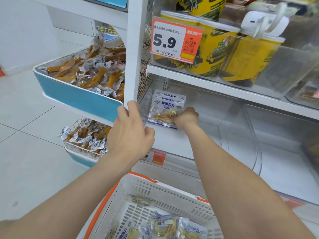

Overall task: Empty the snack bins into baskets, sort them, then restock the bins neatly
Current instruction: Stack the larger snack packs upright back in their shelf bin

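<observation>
The person's right hand (186,118) is reaching into the clear bin (250,135) on the lower shelf (284,183). Its fingers are curled onto the right edge of a small stack of fish packets (166,107). The stack lies flat in the bin's back left corner, blue-and-white labels up, and the top one shows dried fish through its window.

The left hand (129,133) is up at the bin's left wall, just under the white post (134,49), fingers pointing up and thumb tucked toward the bin. Honestly can't tell if it's pinching the wall or just leaning on it.

Down low, in front of the person, there's a white basket (172,188) with orange handles. Loose packets (164,226) of the same kind lie in the bottom of it.

Off to the left, two blue-fronted wire trays (77,99) sit one above the other, both heaped with brownish vacuum-packed snacks (89,69). The upper shelf (198,80) holds yellow tubs (212,54) behind clear plastic, and an orange price tag (174,40) reading 5.9 is clipped in front. There's pale tiled floor (25,152) on the left.
</observation>
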`<state>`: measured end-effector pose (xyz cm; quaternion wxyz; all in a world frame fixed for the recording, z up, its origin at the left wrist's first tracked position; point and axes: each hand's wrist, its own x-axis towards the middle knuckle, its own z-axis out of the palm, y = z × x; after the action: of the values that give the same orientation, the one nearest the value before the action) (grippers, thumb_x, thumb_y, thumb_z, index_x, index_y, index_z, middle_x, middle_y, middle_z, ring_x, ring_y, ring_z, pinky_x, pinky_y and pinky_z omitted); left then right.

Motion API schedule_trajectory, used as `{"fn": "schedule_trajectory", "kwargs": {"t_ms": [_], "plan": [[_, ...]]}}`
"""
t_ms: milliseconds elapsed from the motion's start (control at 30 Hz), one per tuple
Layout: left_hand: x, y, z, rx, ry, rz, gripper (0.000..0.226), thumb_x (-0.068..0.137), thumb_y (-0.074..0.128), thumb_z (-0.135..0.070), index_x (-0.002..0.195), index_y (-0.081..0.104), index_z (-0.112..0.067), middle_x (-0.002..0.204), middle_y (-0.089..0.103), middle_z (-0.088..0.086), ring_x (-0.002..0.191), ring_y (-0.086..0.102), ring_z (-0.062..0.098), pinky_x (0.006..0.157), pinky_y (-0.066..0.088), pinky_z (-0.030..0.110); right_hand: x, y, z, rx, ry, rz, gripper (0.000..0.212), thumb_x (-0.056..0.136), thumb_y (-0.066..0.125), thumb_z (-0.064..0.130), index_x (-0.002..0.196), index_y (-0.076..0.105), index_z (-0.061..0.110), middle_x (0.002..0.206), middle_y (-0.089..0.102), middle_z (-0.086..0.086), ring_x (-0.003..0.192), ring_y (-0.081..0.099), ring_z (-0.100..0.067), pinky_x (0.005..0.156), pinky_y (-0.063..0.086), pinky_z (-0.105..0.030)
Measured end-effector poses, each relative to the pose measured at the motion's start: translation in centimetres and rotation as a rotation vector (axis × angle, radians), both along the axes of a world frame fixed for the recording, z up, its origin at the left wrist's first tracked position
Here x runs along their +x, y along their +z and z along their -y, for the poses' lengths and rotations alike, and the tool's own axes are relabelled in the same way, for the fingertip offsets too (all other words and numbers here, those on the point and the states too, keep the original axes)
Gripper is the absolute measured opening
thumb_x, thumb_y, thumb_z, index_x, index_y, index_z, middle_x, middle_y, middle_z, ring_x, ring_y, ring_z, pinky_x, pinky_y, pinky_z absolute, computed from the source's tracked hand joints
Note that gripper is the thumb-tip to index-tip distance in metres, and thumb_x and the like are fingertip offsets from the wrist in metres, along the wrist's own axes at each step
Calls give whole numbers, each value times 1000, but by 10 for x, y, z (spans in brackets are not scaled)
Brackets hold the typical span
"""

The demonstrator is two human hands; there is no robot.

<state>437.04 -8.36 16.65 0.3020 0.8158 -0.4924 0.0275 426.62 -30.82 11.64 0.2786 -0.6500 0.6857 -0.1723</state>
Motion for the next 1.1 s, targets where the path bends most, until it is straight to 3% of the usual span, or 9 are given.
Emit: {"fn": "schedule_trajectory", "kwargs": {"t_ms": [67, 200, 333, 500, 633, 733, 800, 933, 1100], "plan": [[1, -2, -1, 2, -6, 14, 50, 88, 66, -28, 125, 34, -17, 112, 40, 10, 81, 53, 34, 62, 56, 48, 0, 2, 0, -65, -36, 32, 36, 88, 73, 11, 119, 55, 7, 128, 61, -16, 114, 64, -34, 79, 50, -33], [1, -6, -1, -5, -4, 45, 53, 85, 70, -25, 124, 35, -16, 113, 35, 10, 80, 52, 34, 61, 57, 49, 3, 5, -1, -121, -30, 101, 45, 92, 74, 24, 126, 51, 7, 130, 57, -17, 112, 63, -36, 77, 50, -33], [0, -5, 0, -18, -14, 28, 54, 85, 69, -27, 125, 34, -17, 114, 33, 8, 80, 52, 32, 61, 57, 46, 6, -4, -4, -58, -30, 91, 48, 79, 79, 26, 118, 57, 9, 121, 64, -14, 105, 67, -33, 76, 55, -32], [-4, -6, 2, 8, -26, 26, 51, 87, 68, -30, 125, 36, -17, 117, 34, 9, 87, 51, 30, 63, 53, 40, 9, -4, -4, -17, -40, 94, 60, 75, 85, 32, 121, 55, 9, 120, 67, -12, 108, 68, -31, 79, 56, -31], [-4, -6, 4, 24, -22, 24, 51, 88, 67, -31, 125, 36, -17, 118, 34, 9, 90, 50, 31, 62, 49, 38, 7, -1, 0, -46, -67, 106, 46, 74, 87, 33, 106, 62, 11, 109, 69, -10, 96, 69, -28, 69, 50, -26], [-3, -6, 5, 32, -19, 21, 51, 87, 67, -31, 126, 36, -17, 119, 34, 9, 91, 49, 31, 62, 47, 38, 5, -2, 4, -89, -107, 132, 45, 75, 87, 34, 106, 65, 10, 112, 69, -12, 99, 70, -30, 70, 50, -26], [-4, -6, 6, 40, -16, 24, 51, 87, 67, -31, 125, 36, -17, 119, 34, 9, 91, 48, 31, 62, 46, 37, 6, -2, 3, -92, -102, 141, 55, 76, 87, 34, 116, 59, 9, 119, 68, -13, 106, 69, -31, 75, 54, -29], [-7, -5, 8, 58, -12, 33, 45, 87, 66, -32, 119, 37, -18, 118, 33, 10, 93, 46, 32, 61, 47, 40, 11, -3, -4, -93, -71, 186, 83, 82, 84, 25, 143, 30, 7, 129, 60, -15, 117, 63, -34, 83, 49, -32], [-8, -5, 8, 71, -11, 38, 40, 88, 64, -34, 114, 39, -18, 118, 33, 11, 94, 46, 32, 67, 54, 44, 9, -3, -3, -48, -48, 165, 59, 91, 75, 30, 133, 40, 5, 132, 60, -18, 118, 63, -35, 81, 50, -34]]}}
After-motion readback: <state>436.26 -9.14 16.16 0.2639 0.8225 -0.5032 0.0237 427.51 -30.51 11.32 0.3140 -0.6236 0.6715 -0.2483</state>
